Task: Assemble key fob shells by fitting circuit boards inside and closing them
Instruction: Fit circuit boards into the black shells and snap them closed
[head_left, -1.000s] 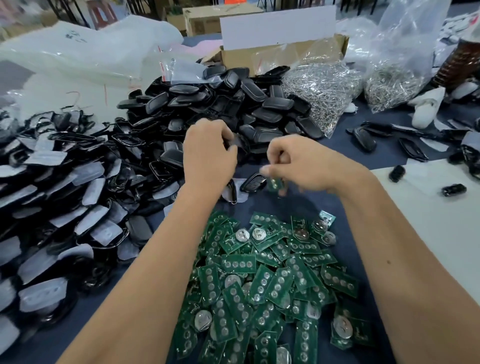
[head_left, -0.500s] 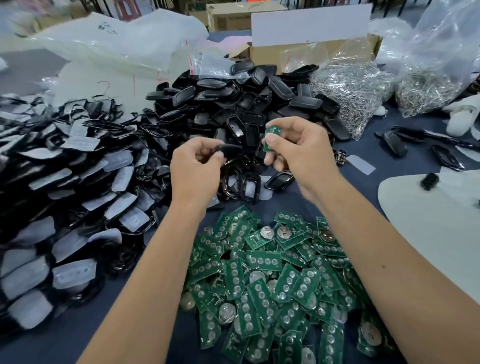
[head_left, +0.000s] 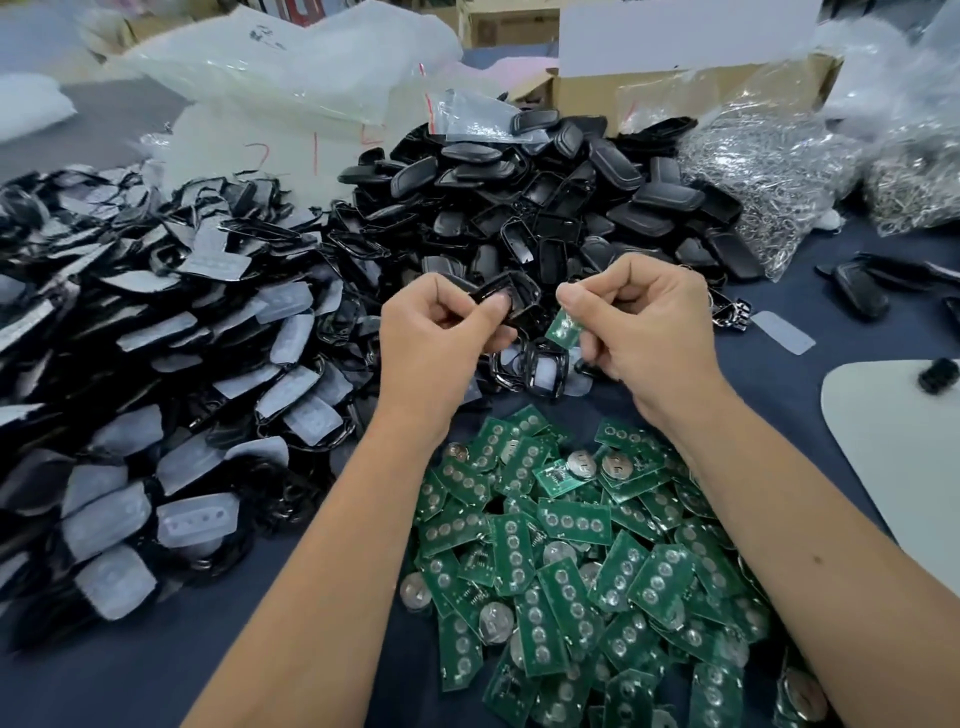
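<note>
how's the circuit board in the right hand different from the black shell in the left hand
The circuit board is green, flat and thin; the black shell is glossy black with a raised rim and a hollow inside. The right hand pinches the board by its upper end so it hangs tilted below the fingers, while the left hand holds the shell with the thumb pressed on its edge. Both are held above the table, close together but apart.

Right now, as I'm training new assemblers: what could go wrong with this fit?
The right hand pinches the circuit board by one edge, tilted, so it might slip or seat crooked. The left hand grips the black shell above loose shells; a dropped part could get lost there.
</note>
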